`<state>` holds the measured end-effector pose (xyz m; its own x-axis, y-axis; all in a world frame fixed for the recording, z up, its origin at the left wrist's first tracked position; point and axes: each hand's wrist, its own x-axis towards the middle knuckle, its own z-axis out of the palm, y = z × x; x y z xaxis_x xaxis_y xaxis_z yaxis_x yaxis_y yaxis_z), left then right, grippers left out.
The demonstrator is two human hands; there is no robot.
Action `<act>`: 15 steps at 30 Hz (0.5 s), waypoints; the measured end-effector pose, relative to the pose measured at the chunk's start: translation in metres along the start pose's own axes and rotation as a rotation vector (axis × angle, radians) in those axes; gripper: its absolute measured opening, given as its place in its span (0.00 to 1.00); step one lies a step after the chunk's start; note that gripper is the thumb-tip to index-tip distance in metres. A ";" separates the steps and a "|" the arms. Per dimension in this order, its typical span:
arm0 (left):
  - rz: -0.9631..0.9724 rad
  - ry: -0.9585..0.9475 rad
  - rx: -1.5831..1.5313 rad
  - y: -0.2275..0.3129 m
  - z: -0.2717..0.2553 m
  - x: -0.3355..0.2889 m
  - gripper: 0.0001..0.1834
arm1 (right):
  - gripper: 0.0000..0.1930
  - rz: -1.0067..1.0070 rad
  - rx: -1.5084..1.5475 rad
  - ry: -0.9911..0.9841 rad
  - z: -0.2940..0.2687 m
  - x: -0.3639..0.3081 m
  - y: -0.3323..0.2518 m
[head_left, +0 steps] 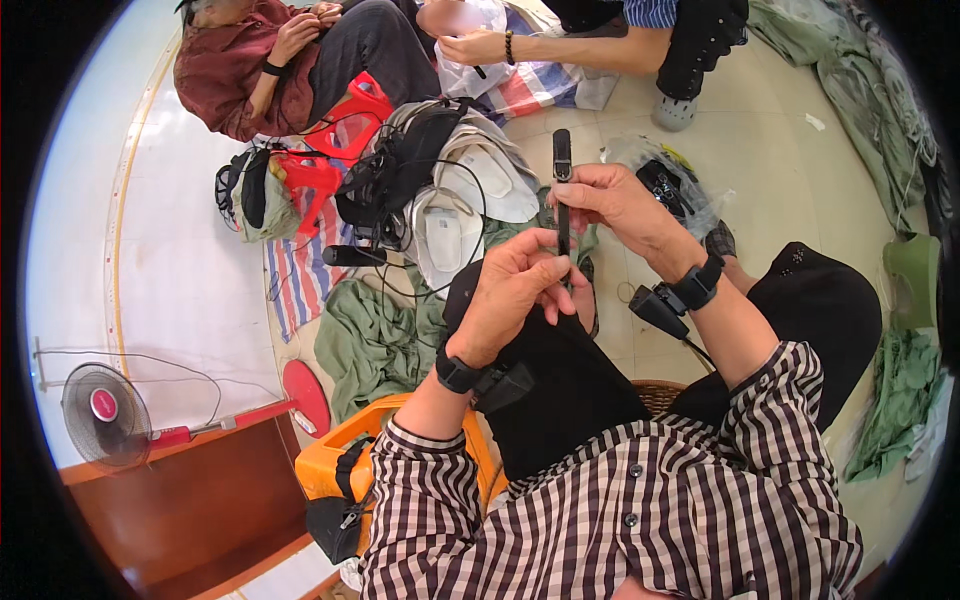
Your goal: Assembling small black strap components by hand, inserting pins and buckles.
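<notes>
Between my two hands, a slim black strap (563, 225) with a buckle at its top end stands upright over my lap. My right hand (622, 208) pinches it just below the buckle, thumb against the fingers. Lower down, the thumb and forefinger of my left hand (515, 290) close on the strap's lower part, the other fingers loosely bent. The strap's bottom end is partly hidden by the left fingers. Beyond the hands lies a heap of pale cap-like pieces (445, 235) with white insides.
Black bags (400, 165) and cables lie by the heap, near a red plastic stool (350, 120). A clear plastic bag (665, 180) holds black pieces. Green cloth (365, 335) and an orange plastic seat (330, 460) are left; a fan (105, 415) lies farther left. Two people sit opposite.
</notes>
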<state>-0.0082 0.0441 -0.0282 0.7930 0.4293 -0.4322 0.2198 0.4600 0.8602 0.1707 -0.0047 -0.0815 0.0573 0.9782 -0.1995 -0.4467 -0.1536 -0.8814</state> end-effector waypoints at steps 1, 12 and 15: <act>-0.006 0.005 -0.010 -0.002 0.001 0.002 0.12 | 0.10 0.014 0.037 0.016 -0.001 0.001 0.003; -0.042 0.024 0.009 -0.002 0.001 0.002 0.10 | 0.08 -0.044 0.032 -0.112 0.000 0.000 0.002; -0.055 -0.039 0.038 -0.002 0.000 0.002 0.10 | 0.07 -0.061 0.009 -0.138 -0.002 0.001 -0.001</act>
<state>-0.0072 0.0441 -0.0307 0.8006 0.3728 -0.4691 0.2848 0.4521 0.8453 0.1729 -0.0041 -0.0816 -0.0383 0.9957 -0.0846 -0.4542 -0.0928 -0.8860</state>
